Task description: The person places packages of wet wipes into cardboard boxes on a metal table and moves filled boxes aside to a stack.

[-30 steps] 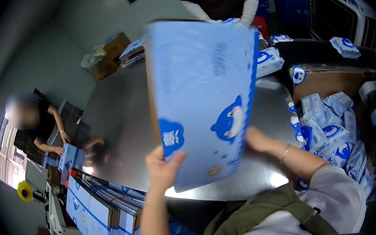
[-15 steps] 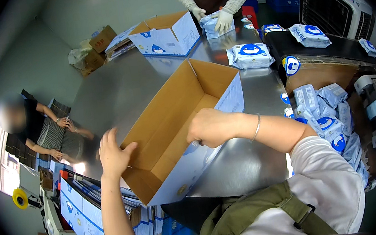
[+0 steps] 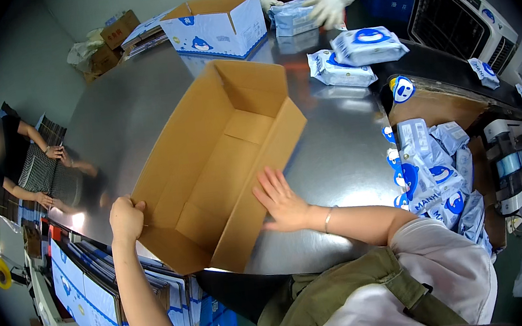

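Observation:
An open-topped cardboard box (image 3: 206,163), brown inside, sits on the metal table in front of me, with nothing in it. My left hand (image 3: 127,219) is closed on its left edge near the close corner. On the right side a long brown panel (image 3: 269,178) leans outward. My right hand (image 3: 285,202) rests against that panel with its fingers spread, gripping nothing.
Across the metal table (image 3: 109,129), a person's gloved hands (image 3: 326,9) hold a wrapped pack (image 3: 293,17). A blue-white box (image 3: 214,30) stands beside them. Packs come off a conveyor (image 3: 421,70) above a full carton of packs (image 3: 435,162). Flattened boxes (image 3: 95,291) stack at lower left.
The box's right side has swung outward, showing brown. My left hand has closed on the left edge; my right hand has opened flat. Another pack now overlaps the one by the conveyor.

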Demonstrator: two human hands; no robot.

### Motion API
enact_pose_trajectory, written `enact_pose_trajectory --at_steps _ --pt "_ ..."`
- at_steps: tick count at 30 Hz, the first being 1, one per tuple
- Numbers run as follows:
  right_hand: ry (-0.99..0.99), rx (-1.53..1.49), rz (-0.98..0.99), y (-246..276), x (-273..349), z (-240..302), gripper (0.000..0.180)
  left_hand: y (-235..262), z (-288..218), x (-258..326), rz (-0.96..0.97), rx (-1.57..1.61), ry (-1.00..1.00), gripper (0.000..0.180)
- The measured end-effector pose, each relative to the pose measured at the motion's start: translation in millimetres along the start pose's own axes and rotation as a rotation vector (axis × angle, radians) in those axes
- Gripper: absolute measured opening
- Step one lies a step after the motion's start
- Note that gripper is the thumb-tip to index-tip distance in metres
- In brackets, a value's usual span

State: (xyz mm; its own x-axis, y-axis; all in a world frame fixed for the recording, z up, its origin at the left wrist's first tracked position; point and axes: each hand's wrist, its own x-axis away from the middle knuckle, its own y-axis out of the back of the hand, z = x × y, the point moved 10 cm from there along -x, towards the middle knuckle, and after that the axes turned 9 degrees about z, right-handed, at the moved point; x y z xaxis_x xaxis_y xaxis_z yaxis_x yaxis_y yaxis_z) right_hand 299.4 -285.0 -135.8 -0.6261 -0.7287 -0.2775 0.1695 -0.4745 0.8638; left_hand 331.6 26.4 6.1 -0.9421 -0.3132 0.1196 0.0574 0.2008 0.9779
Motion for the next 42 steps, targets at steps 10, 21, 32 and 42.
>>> enact_pose_trajectory --at_steps 10,21,32,42 --pt "0.16 0.111 0.278 86.5 -50.8 35.1 0.055 11.7 25.9 -1.3 -0.123 -0.101 0.096 0.022" --pt "1.048 -0.863 -0.42 256.1 56.1 186.2 0.035 1.3 39.5 -15.0 -0.101 -0.024 0.088 0.027" --pt "1.064 -0.729 -0.36 260.8 50.5 178.0 0.026 -3.4 53.6 -19.2 -0.076 0.154 0.023 0.023" --pt "1.027 -0.461 -0.802 246.9 96.5 135.2 0.008 0.3 44.4 -20.3 -0.101 -0.072 0.061 0.029"
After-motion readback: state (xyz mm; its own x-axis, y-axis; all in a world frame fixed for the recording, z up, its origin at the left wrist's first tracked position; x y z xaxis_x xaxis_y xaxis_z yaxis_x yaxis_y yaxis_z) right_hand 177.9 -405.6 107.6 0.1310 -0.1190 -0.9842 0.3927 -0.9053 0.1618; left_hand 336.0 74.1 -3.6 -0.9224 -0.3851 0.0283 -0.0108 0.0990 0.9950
